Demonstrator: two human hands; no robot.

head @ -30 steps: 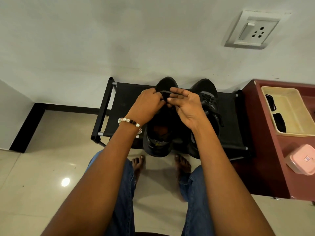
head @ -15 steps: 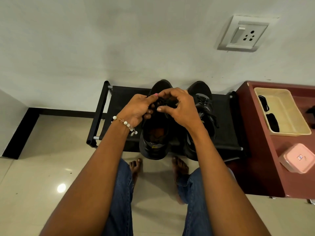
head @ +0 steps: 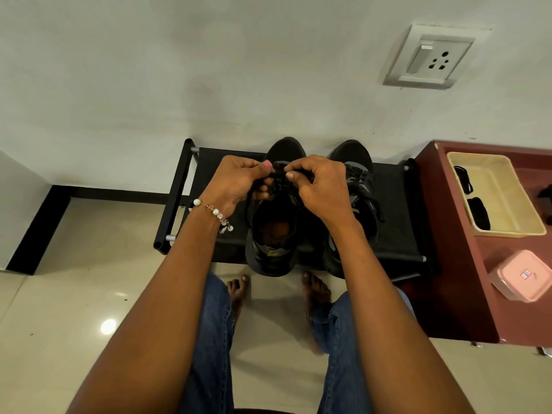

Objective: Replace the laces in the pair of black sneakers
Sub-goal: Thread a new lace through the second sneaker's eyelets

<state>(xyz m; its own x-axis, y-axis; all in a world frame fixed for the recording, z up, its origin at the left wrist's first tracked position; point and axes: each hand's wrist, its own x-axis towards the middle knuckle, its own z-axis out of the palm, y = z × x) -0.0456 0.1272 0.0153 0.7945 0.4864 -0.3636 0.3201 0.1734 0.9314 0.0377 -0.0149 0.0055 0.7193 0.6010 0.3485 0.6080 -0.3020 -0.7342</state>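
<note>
Two black sneakers stand side by side on a low black rack (head: 206, 162), toes toward the wall. Over the left sneaker (head: 270, 234), both hands work at its black lace (head: 279, 177). My left hand (head: 236, 182), with a bead bracelet on the wrist, pinches the lace from the left. My right hand (head: 321, 186) pinches the same lace from the right, fingers curled. The right sneaker (head: 358, 180) is laced and partly hidden behind my right wrist.
A dark red cabinet (head: 448, 249) stands right of the rack, bearing a beige tray (head: 513, 204) with black items in it and a pink lidded box (head: 521, 274). A wall socket (head: 433, 56) sits above. My bare feet rest on the tiled floor below the rack.
My right hand's fingers, stretched out a second ago, have curled onto the lace. Both hands have closed in over the left sneaker's eyelets.
</note>
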